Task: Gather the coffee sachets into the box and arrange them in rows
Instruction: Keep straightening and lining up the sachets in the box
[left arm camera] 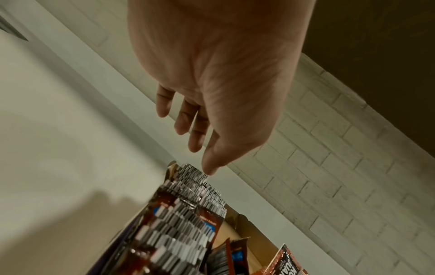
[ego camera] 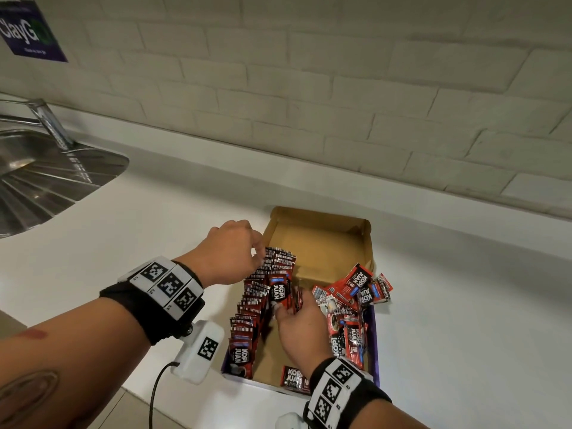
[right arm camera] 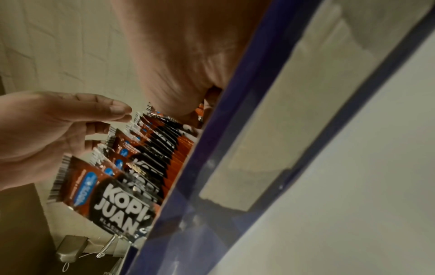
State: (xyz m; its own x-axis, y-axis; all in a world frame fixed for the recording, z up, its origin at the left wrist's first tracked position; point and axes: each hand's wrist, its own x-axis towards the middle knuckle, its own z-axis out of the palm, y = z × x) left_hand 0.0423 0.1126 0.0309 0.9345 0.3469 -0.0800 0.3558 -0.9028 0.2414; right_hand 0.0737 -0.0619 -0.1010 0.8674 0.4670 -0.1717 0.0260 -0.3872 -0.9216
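Observation:
An open cardboard box (ego camera: 322,213) with purple outer walls (right arm camera: 212,167) stands on the white counter. A row of red-and-black coffee sachets (ego camera: 257,292) stands upright along its left side, also visible in the wrist views (left arm camera: 188,214) (right arm camera: 146,158). My left hand (ego camera: 258,252) hovers over the row's far end, its relaxed fingertips (left arm camera: 209,170) touching the sachet tops. My right hand (ego camera: 291,305) is inside the box and pinches a few sachets (ego camera: 281,289) upright beside the row, thumb on the front one. A loose pile of sachets (ego camera: 356,292) fills the right side.
One sachet (ego camera: 292,379) lies flat by the box's near wall. A steel sink (ego camera: 46,178) with a tap (ego camera: 49,122) sits far left. A brick wall (ego camera: 340,88) runs behind the counter. The counter's front edge passes just under the box.

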